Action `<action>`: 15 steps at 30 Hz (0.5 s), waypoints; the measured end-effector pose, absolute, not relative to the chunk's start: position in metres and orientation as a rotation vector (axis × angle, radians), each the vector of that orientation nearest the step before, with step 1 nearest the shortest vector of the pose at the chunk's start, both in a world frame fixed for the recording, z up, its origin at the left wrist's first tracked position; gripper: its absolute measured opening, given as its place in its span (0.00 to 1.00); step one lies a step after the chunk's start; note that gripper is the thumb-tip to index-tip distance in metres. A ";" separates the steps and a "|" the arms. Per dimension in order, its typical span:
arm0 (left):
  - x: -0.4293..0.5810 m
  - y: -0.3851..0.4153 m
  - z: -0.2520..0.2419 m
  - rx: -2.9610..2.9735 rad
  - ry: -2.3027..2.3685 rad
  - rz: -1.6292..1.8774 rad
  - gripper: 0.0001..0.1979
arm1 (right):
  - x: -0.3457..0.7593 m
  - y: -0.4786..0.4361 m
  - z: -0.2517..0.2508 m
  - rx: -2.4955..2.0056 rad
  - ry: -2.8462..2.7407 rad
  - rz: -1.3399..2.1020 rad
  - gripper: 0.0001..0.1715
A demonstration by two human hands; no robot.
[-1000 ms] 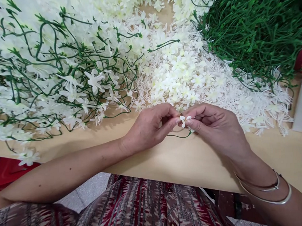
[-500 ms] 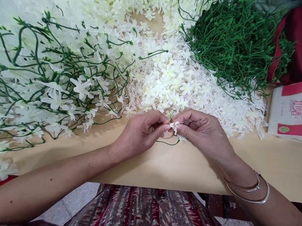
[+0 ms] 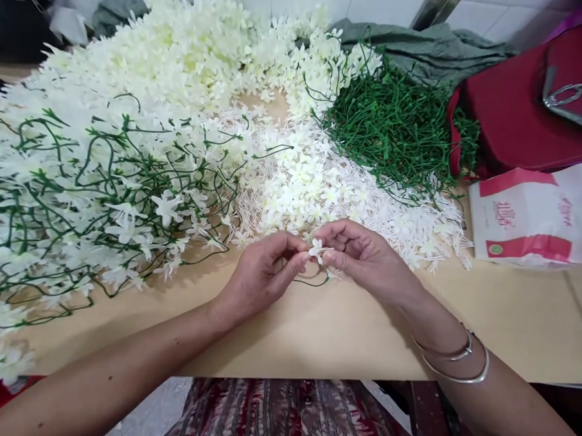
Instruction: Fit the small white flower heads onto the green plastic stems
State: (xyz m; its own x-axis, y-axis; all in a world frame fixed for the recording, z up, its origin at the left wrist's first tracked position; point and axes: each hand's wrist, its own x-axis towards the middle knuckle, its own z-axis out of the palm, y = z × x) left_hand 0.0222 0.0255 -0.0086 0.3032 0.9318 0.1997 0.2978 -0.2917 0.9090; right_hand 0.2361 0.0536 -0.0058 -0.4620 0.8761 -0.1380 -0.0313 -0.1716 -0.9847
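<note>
My left hand and my right hand meet over the tan table, fingertips pinched together. Between them sits a small white artificial flower, and a thin green wire stem curves below it. Both hands grip this flower and stem. Just behind the hands lies a pile of loose white flowers with thin white stamens.
Finished white flower sprays on green stems cover the left side. A heap of bare green stems lies at the back right. A red bag and a white-and-red packet sit at the right. Grey cloth lies behind.
The view has tilted up and pulled back, showing the red bag and packet. My hands stay pinched together on the flower, fingers shifting slightly.
</note>
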 end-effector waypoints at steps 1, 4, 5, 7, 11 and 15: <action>0.022 0.025 -0.009 1.764 1.113 1.003 0.06 | 0.237 0.054 -0.005 -1.002 -1.413 1.700 0.17; 0.023 0.025 -0.009 1.754 1.106 1.032 0.06 | 0.240 0.055 -0.004 -0.969 -1.420 1.681 0.19; 0.024 0.025 -0.010 1.761 1.106 1.041 0.06 | 0.241 0.055 -0.004 -0.958 -1.424 1.684 0.19; 0.024 0.025 -0.010 1.781 1.103 1.051 0.06 | 0.240 0.054 -0.005 -0.965 -1.429 1.691 0.18; 0.025 0.026 -0.011 1.828 1.070 1.053 0.04 | 0.237 0.052 -0.008 -1.034 -1.432 1.650 0.15; 0.024 0.026 -0.010 1.841 1.073 1.030 0.03 | 0.234 0.050 -0.009 -1.100 -1.469 1.573 0.14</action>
